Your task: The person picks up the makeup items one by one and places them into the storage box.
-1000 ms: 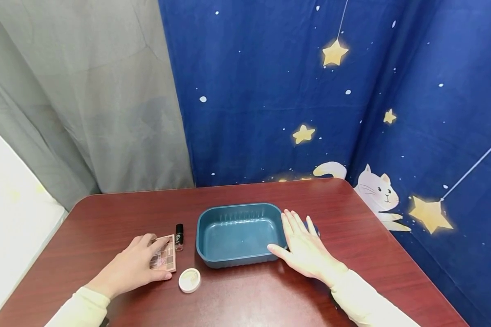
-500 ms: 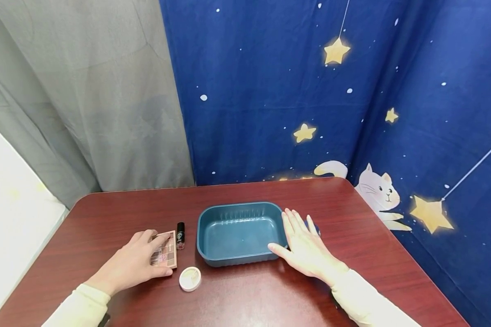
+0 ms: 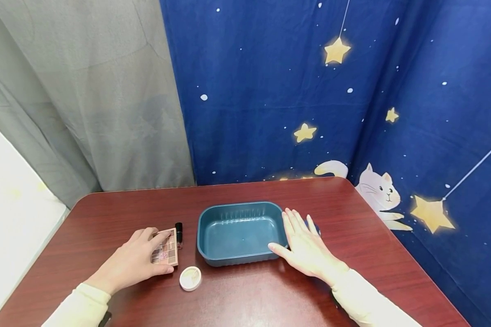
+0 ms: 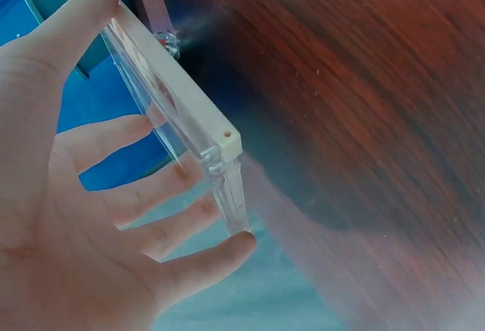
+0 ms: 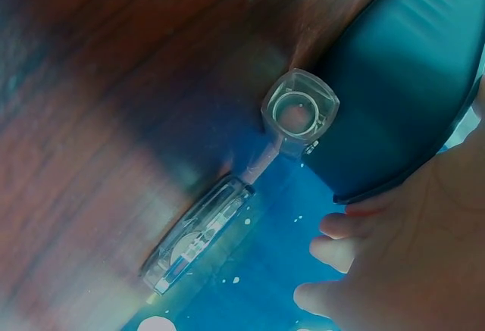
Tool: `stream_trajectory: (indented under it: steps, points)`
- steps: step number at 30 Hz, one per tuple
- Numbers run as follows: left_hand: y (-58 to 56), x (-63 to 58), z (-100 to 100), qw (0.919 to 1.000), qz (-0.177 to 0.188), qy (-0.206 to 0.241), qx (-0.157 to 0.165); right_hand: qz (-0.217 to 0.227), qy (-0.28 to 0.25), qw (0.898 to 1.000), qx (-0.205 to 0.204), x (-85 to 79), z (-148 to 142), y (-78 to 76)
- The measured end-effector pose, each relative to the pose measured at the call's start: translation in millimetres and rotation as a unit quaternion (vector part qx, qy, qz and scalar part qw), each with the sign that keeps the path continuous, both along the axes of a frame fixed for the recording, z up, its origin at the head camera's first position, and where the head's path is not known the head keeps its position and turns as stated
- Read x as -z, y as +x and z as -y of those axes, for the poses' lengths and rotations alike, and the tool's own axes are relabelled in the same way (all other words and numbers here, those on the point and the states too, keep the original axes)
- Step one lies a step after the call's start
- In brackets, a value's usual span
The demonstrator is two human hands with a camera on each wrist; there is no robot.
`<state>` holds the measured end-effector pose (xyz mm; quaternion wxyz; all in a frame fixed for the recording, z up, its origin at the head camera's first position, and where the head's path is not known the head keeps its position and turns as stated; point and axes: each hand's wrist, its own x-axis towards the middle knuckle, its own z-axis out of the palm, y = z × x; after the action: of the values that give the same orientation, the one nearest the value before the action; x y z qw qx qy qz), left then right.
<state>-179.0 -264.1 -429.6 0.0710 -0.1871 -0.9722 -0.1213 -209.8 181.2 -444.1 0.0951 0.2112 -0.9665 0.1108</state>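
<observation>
My left hand (image 3: 137, 259) grips an eyeshadow palette (image 3: 172, 250) at the table's left, thumb on the near edge and fingers across it. In the left wrist view the palette (image 4: 180, 82) has a pale body and a clear lid, and tilts close above the wood. My right hand (image 3: 304, 247) lies with straight fingers against the right rim of a teal plastic basin (image 3: 242, 238). A small black-capped tube (image 3: 179, 232) sits partly behind the palette's right edge. Nearer me is a round white-rimmed pot (image 3: 190, 278).
Beside the basin in the right wrist view are a clear squarish bottle (image 5: 299, 111) and a clear flat case (image 5: 198, 232); my right hand mostly hides them in the head view. A dark red table (image 3: 245, 309) backs onto blue and grey curtains (image 3: 270, 91).
The palette in my left hand has shifted slightly away from me and to the right, now overlapping the black-capped tube. My right hand and the basin stay put.
</observation>
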Motion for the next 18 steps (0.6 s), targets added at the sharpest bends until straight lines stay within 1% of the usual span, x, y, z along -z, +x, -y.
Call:
stream_trajectory:
  steps: [2,9,13,18]
  points:
    - [-0.2,0.4,0.2,1.0,-0.003,-0.001,-0.001,0.004,0.002,1.0,0.002,-0.1,0.2,-0.3]
    - [0.9,-0.1,-1.2,1.0,0.004,0.001,-0.003,0.01,0.007,1.0,0.003,-0.9,0.6,-0.5]
    - [1.9,-2.4,-0.8,1.0,-0.008,0.003,-0.001,0.01,0.006,1.0,0.004,-1.0,0.7,-0.1]
    - [2.3,-5.9,2.1,0.9996,-0.024,0.018,0.003,0.004,0.003,1.0,0.003,-1.9,0.7,0.4]
